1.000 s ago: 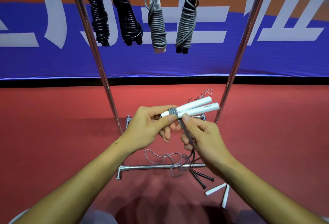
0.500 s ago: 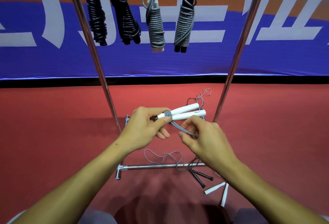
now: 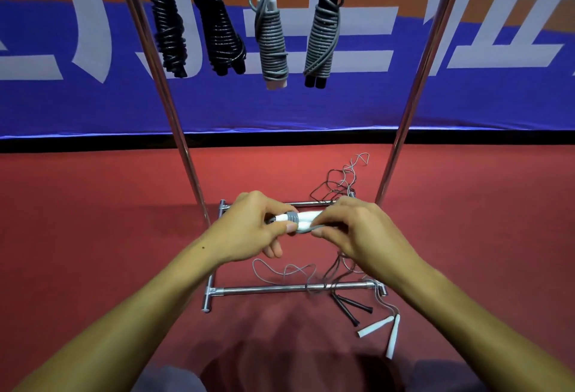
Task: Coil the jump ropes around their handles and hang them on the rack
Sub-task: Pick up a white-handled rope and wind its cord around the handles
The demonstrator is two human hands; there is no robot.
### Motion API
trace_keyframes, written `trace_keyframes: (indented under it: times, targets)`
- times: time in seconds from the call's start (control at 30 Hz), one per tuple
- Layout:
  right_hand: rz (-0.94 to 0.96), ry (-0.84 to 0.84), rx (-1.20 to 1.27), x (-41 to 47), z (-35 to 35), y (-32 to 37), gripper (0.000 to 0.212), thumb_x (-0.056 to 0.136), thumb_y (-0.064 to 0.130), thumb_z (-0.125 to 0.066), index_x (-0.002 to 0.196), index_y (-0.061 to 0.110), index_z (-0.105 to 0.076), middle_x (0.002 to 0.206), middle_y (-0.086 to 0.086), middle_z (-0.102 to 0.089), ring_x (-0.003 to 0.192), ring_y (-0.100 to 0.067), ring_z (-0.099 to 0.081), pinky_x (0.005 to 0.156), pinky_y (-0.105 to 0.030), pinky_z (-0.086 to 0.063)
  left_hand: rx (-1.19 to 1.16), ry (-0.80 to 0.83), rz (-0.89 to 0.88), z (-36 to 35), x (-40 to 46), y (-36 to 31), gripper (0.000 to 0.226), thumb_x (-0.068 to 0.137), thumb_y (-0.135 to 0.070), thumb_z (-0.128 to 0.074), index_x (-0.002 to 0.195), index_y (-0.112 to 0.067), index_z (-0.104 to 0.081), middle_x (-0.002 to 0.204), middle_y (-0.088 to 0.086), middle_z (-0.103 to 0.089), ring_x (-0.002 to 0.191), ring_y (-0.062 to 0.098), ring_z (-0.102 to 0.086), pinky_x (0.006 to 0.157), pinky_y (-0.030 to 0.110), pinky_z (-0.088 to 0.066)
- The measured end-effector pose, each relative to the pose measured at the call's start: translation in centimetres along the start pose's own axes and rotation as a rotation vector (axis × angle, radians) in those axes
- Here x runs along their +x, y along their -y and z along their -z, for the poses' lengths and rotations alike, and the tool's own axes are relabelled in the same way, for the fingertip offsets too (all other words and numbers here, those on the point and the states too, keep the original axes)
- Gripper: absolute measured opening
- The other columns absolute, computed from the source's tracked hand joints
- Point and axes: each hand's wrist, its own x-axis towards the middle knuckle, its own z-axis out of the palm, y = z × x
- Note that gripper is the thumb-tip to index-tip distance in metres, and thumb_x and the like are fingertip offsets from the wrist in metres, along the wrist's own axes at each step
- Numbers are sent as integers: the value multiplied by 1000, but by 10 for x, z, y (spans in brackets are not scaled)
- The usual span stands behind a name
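Two white handles (image 3: pixel 306 217), held side by side and lying roughly level, sit at the centre of the view, with a few turns of grey rope (image 3: pixel 292 217) wound round them near their left end. The left hand (image 3: pixel 249 233) grips the handles from the 9 o'clock side, its thumb pressed on the coil and its fingers curled beneath. The right hand (image 3: pixel 357 233), at 3 o'clock from the coil, pinches the grey cord between thumb and forefinger just under the handles; its remaining fingers are curled and cover the handles' far end. Slack grey cord (image 3: pixel 280 272) falls toward 6 o'clock and loops on the red floor (image 3: pixel 93 236), crossing the front base bar (image 3: pixel 264 290) of the rack. Toward 5 o'clock lie a pair of thin black handles (image 3: pixel 353 306) and, farther out, a pair of white handles on the floor (image 3: pixel 378 328). Tangled black and grey cords (image 3: pixel 337 180) rest at 1 o'clock, beyond the hands. Two chrome uprights (image 3: pixel 174 111) rise at 11 and 1 o'clock. At 12 o'clock four coiled ropes hang from the top rail: two black bundles (image 3: pixel 217 27) on the left, a grey bundle with white handles (image 3: pixel 270 40), and a grey bundle with black handles (image 3: pixel 322 37). A blue banner (image 3: pixel 311 105) spans the background.
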Motion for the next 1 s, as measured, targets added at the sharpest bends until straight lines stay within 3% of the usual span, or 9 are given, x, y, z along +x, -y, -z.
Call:
trace_keyframes:
  times: [0.13,0.23,0.33,0.5,0.57,0.67,0.8,1.0]
  targets:
    - [-18,109,233,2,18,-5,15,85,38,-84,87,29,-72,69,13,-66,58,-6,-56,58,-30,-46,59,84,-10,4,-2,-8,16,101,-12,-69,110,-16,-81,66,13,-74,61,24,-76,67,42,-66]
    - [-1,219,227,1,22,-6,9,87,34,-82,86,28,-76,67,16,-69,59,-5,-62,61,-33,-53,78,194,-2,1,-6,-10,14,101,-14,-69,105,-17,-82,64,12,-73,59,24,-75,66,41,-66]
    - [17,239,268,0,19,-8,7,87,27,-83,86,25,-77,67,20,-69,62,-2,-63,61,-24,-48,33,297,2,-1,-8,-11,13,103,-13,-68,103,-17,-81,65,14,-72,59,25,-74,62,34,-61]
    - [-10,273,510,0,21,-10,7,87,13,-84,87,11,-77,77,8,-74,67,2,-62,66,-15,-46,-94,374,-21,6,-12,-14,17,102,-10,-70,116,-10,-79,68,6,-75,60,23,-73,64,36,-60]
    - [-39,323,615,0,21,-10,7,87,11,-83,89,8,-77,79,3,-75,69,-2,-62,68,-19,-48,-155,389,-23,8,-13,-14,23,100,-11,-72,123,-11,-78,71,11,-76,62,27,-74,66,37,-61]
    - [-94,388,764,0,21,-12,13,88,15,-83,94,10,-72,85,-12,-70,76,-21,-60,69,-36,-47,-232,406,-25,9,-14,-12,28,99,-9,-73,127,-11,-75,77,22,-76,65,33,-74,65,38,-61]
    - [-160,411,863,-1,20,-11,10,88,17,-81,90,13,-71,83,-13,-64,69,-24,-51,52,-27,-44,-330,423,-15,7,-16,-14,25,99,-4,-72,123,-5,-65,74,20,-74,63,35,-73,64,40,-61]
    - [-217,375,963,-3,11,-6,8,84,20,-82,83,17,-75,73,-11,-65,57,-17,-53,50,-23,-44,-368,416,-33,8,-17,-11,21,98,-3,-73,113,-5,-58,78,35,-70,62,37,-70,62,39,-60]
